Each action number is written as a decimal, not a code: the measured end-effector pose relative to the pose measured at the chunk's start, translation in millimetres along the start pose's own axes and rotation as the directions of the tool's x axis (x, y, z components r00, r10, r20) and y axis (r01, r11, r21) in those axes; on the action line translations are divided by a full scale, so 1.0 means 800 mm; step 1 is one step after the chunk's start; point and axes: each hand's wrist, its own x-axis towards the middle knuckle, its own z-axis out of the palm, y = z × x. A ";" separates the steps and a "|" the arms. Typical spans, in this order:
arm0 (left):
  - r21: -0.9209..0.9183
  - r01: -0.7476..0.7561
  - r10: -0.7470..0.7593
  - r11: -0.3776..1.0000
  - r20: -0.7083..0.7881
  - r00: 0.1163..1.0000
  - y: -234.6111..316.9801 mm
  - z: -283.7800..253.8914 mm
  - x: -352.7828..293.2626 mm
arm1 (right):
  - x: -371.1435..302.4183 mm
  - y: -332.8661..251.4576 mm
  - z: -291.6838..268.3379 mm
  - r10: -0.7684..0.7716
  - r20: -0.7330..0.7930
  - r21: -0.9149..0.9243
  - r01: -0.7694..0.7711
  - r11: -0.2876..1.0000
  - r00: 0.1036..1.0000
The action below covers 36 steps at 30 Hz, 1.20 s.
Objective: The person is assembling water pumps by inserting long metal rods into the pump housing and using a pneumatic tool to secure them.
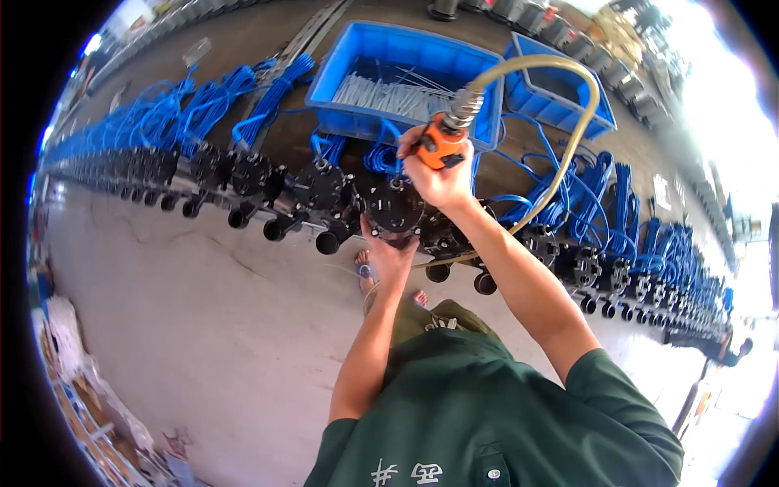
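Note:
My right hand (445, 180) is wrapped round an orange pneumatic screwdriver (443, 146), held above the far side of a black round pump (396, 206). A yellowish air hose (591, 77) loops from its metal fitting (466, 105) off to the right and back toward me. The driver's tip is hidden behind my hand. At the near edge of the same pump, my left hand (391, 253) grips its body from below, fingers partly hidden under it. A blue cable bundle (378, 159) lies just beyond the pump.
Similar black pumps (322, 188) stand in a long row both ways, their pipe openings (327, 243) facing me. Coiled blue cables (588, 187) lie behind them. A blue crate (357, 122) holds white cable ties (389, 96); another blue crate (604, 123) stands to its right.

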 end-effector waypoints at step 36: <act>-0.176 0.087 -0.073 0.981 0.088 0.993 0.012 -0.001 -0.004 | -0.011 -0.036 -0.008 0.045 -0.138 0.082 -0.034 0.996 0.989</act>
